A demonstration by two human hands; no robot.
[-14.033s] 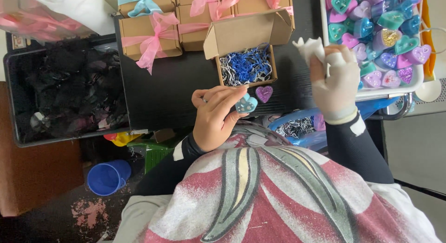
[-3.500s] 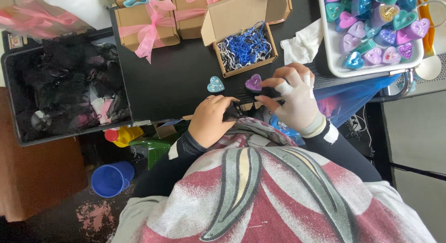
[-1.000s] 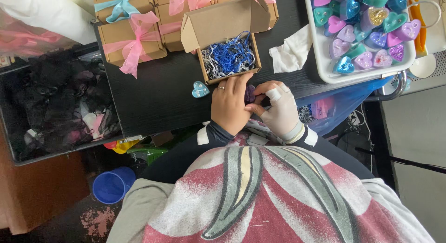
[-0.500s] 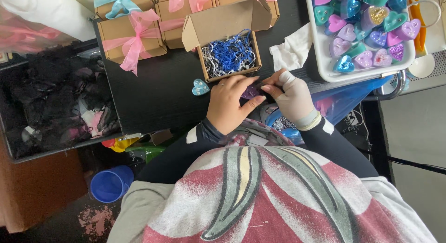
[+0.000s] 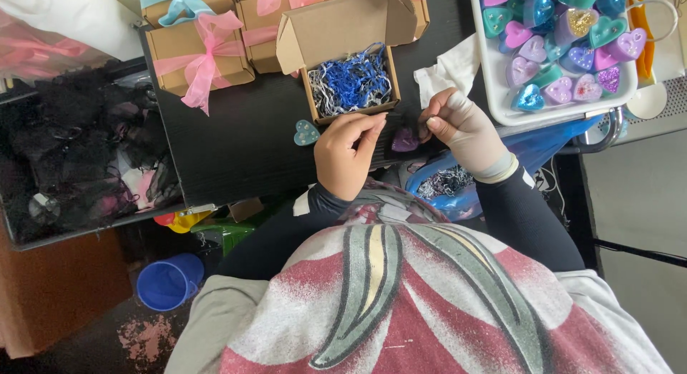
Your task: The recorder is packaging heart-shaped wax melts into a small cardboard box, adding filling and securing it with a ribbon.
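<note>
2 hands (image 5: 404,134) | purple heart (image 5: 405,139) (glossy, in dark mesh)

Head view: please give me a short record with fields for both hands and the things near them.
left hand: bare, fingers on a dark sheer pouch
right hand: in a pale glove, pinching the pouch's other edge
inside pouch: purple heart
on table: teal heart, lying apart
open box: blue and white paper shreds
white tray: many coloured hearts
closed boxes: tied with ribbons
</note>
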